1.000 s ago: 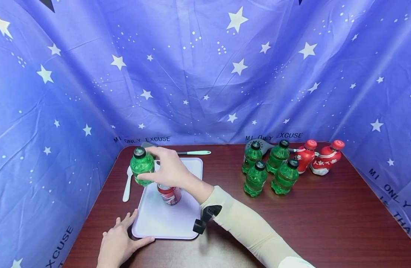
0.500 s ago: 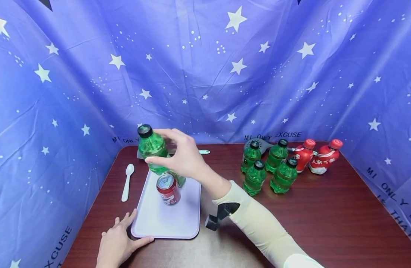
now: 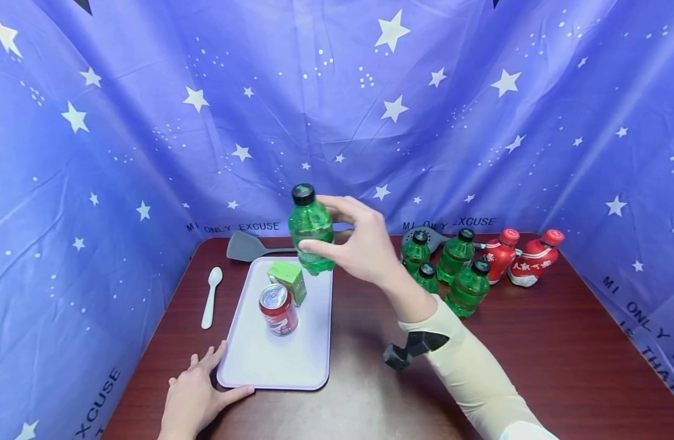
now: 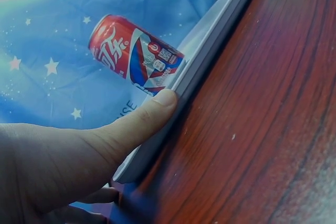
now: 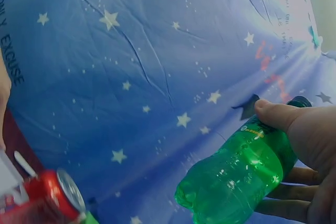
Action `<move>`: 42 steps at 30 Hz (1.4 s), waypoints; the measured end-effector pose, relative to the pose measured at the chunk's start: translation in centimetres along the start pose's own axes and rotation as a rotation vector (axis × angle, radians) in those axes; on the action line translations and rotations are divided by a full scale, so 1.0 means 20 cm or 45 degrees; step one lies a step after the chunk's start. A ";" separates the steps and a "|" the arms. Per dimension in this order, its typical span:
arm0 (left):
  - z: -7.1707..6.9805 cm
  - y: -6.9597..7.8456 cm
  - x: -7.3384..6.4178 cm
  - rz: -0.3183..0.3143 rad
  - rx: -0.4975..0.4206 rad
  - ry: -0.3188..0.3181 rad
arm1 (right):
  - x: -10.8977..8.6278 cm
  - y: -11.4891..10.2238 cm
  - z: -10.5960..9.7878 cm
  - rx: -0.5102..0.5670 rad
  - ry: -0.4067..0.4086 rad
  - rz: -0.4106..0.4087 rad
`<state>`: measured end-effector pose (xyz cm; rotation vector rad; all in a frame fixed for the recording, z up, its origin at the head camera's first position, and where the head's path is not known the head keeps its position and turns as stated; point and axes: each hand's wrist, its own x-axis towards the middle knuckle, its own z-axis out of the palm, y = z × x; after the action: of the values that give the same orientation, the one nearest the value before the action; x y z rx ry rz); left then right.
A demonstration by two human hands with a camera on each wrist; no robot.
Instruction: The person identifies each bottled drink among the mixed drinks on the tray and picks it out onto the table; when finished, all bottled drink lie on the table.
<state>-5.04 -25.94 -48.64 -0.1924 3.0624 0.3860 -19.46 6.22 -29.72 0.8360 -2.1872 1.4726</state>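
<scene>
My right hand (image 3: pixel 364 244) grips a green plastic bottle (image 3: pixel 311 229) with a black cap, thumb on one side and fingers on the other. The bottle is held in the air above the right rear corner of the lilac tray (image 3: pixel 276 370). In the right wrist view the bottle (image 5: pixel 236 174) lies slanted across the palm. On the tray stand a red soda can (image 3: pixel 279 318) and, just behind it, a small green box (image 3: pixel 289 282). My left hand (image 3: pixel 196 394) rests spread at the tray's near left corner, its straight thumb touching the rim in the left wrist view.
Several green bottles (image 3: pixel 466 290) and two red bottles (image 3: pixel 536 260) stand at the right rear, by a grey slotted utensil (image 3: pixel 423 237). A white spoon (image 3: pixel 211 297) lies left of the tray, and a grey spatula (image 3: pixel 247 247) behind it. A starry curtain (image 3: pixel 337 122) surrounds the table.
My right hand has carried the green bottle up and to the right, from the tray's far left corner, uncovering the green box and spatula. The left hand has stayed at the tray corner.
</scene>
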 end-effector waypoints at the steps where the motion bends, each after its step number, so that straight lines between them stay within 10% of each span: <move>1: 0.00 0.00 0.00 0.001 -0.002 0.001 | -0.01 0.01 -0.03 -0.018 0.012 0.002; 42: 0.00 0.01 0.01 -0.006 -0.007 -0.024 | -0.26 0.26 -0.91 -0.473 0.512 0.158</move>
<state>-5.29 -25.89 -48.56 -0.1953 3.0422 0.3940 -19.24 25.79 -29.56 0.2574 -2.1275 1.1119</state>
